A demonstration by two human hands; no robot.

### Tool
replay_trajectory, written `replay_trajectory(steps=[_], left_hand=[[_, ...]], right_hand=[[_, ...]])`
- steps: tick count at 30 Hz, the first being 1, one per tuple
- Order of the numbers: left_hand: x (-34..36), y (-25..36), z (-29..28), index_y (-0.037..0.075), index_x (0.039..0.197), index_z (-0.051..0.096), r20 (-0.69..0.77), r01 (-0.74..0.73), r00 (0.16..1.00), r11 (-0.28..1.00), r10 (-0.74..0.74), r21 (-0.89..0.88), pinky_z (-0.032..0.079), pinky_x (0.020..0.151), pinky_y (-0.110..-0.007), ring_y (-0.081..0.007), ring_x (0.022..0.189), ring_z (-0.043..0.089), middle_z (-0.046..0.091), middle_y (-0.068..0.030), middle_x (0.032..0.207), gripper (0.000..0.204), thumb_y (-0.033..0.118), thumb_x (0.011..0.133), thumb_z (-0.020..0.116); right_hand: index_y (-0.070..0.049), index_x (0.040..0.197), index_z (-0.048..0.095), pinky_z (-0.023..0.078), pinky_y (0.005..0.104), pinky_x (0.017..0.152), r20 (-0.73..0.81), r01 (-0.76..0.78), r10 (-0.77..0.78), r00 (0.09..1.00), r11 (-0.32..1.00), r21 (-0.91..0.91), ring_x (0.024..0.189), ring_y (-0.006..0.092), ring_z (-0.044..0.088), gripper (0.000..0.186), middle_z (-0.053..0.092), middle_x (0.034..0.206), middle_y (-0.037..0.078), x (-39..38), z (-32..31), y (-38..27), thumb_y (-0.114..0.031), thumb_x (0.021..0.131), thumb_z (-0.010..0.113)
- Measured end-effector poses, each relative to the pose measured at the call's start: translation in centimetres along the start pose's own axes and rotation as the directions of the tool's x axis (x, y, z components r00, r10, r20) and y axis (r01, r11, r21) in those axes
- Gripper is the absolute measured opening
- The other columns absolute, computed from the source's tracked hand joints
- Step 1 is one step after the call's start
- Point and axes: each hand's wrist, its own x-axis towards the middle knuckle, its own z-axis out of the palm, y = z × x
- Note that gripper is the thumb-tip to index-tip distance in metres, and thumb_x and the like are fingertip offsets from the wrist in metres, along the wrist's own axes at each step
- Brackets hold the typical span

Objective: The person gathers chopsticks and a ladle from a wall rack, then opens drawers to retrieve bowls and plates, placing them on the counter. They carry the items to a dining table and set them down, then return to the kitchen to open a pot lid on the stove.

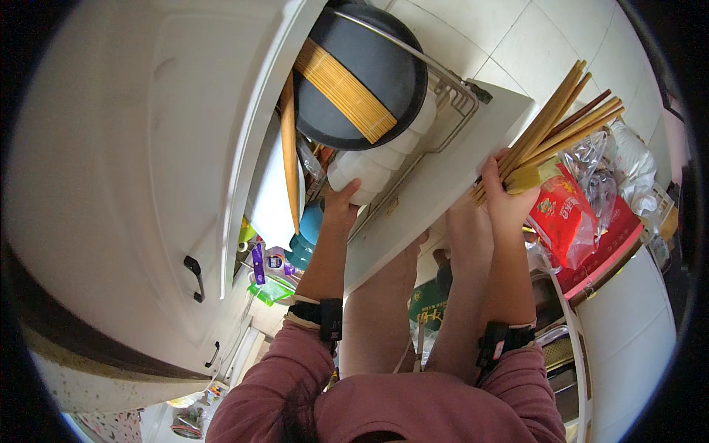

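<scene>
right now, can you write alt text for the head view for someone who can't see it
A person's right hand grips a bundle of wooden chopsticks while the left hand touches a stack of white bowls in an open pull-out drawer. A black pan with a bamboo mat across it partly hides the bowls.

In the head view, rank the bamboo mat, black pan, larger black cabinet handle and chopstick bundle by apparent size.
1. Black pan
2. Chopstick bundle
3. Bamboo mat
4. Larger black cabinet handle
Apparent sizes only; differing nearness leaves real sizes unsettled.
</scene>
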Motion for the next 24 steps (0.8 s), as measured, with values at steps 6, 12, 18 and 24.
replay_trajectory(steps=[6, 12, 18, 24], left_hand=[[0.4, 0.6, -0.6, 0.003, 0.127, 0.04, 0.004, 0.061, 0.998, 0.998, -0.061, 0.032, 0.042, 0.097, -0.044, -0.0298, 0.114, 0.05, 0.051, -0.0122, 0.123, 0.063, -0.001, 0.071, 0.068], [0.8, 0.2, -1.4, 0.002, 0.129, 0.038, 0.048, 0.085, 0.995, 0.995, -0.083, -0.044, 0.037, 0.102, -0.044, -0.03, 0.117, 0.047, 0.049, -0.0119, 0.126, 0.066, -0.001, 0.071, 0.068], [0.7, -0.1, -1.3, 0.003, 0.131, 0.036, 0.079, 0.046, 0.996, 0.998, -0.042, -0.046, 0.034, 0.104, -0.043, -0.0291, 0.119, 0.045, 0.048, -0.0106, 0.127, 0.069, 0.003, 0.071, 0.069], [0.3, -0.1, -1.1, 0.002, 0.128, 0.04, 0.047, 0.08, 0.996, 0.992, -0.076, -0.101, 0.037, 0.102, -0.039, -0.026, 0.116, 0.048, 0.051, -0.0098, 0.124, 0.063, 0.001, 0.072, 0.069]], right_hand=[[-0.002, 0.086, 0.058, 0.047, 0.0243, 0.065, -0.032, -0.009, 0.01, 0.999, 1.0, 0.027, 0.069, 0.0103, 0.056, 0.014, 0.058, 0.075, 0.003, -0.8, -0.7, 2.4, 0.0, 0.075, 0.066], [0.0, 0.095, 0.049, 0.048, 0.0278, 0.067, -0.056, -0.221, 0.226, 0.973, 0.972, 0.081, 0.071, 0.0156, 0.056, 0.018, 0.055, 0.079, 0.008, -3.5, -2.2, 2.1, 0.006, 0.08, 0.058], [-0.001, 0.095, 0.046, 0.047, 0.0298, 0.066, -0.126, -0.24, 0.301, 0.945, 0.904, 0.354, 0.068, 0.0159, 0.052, 0.016, 0.053, 0.077, 0.011, -4.9, -2.6, 2.6, 0.004, 0.082, 0.053], [0.001, 0.096, 0.048, 0.047, 0.029, 0.064, -0.189, -0.178, 0.206, 0.96, 0.972, 0.155, 0.066, 0.0159, 0.052, 0.016, 0.053, 0.076, 0.009, -4.6, -3.1, 2.9, 0.007, 0.082, 0.052]])
